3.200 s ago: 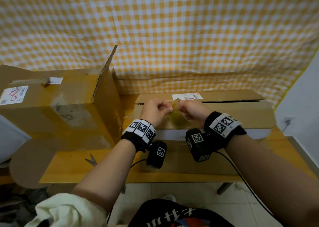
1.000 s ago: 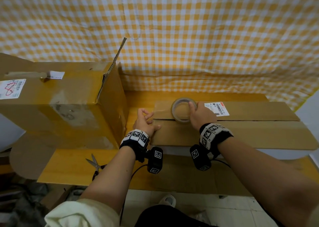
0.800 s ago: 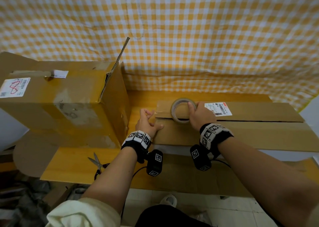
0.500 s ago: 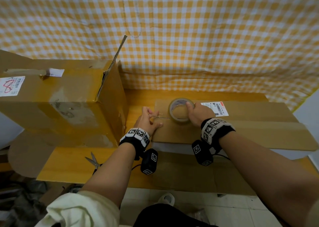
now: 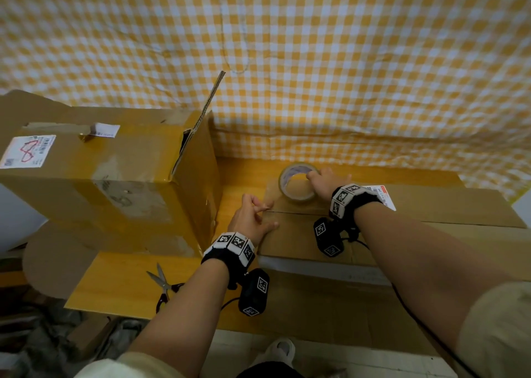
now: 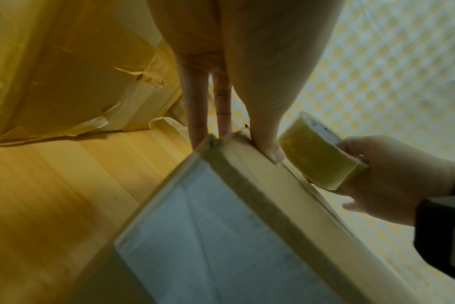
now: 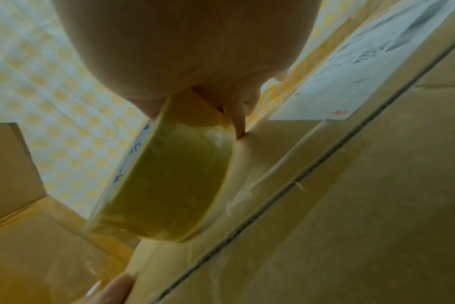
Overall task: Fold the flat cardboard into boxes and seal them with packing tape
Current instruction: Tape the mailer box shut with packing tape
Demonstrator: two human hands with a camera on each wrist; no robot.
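A long cardboard box [image 5: 431, 234] lies on the table with its two top flaps shut along a middle seam. My left hand [image 5: 253, 216] rests on the box's left end. In the left wrist view its thumb [image 6: 268, 144] presses on the top edge and straight fingers [image 6: 198, 115] hang down the end face. My right hand [image 5: 327, 183] grips a roll of yellowish packing tape [image 5: 297, 183], which stands on edge on the far flap near the seam. The right wrist view shows the roll [image 7: 174, 176] touching the cardboard [image 7: 351, 226].
A large taped box [image 5: 115, 182] with a raised flap stands close on the left. Scissors [image 5: 162, 284] lie on the wooden table [image 5: 120, 285] near its front edge. A shipping label [image 5: 382, 193] sits behind my right wrist. Checkered cloth [image 5: 316, 61] hangs behind.
Three seconds ago both hands held the tape roll up over the box; now the roll is down on the box top. Over the last second the hands have barely shifted.
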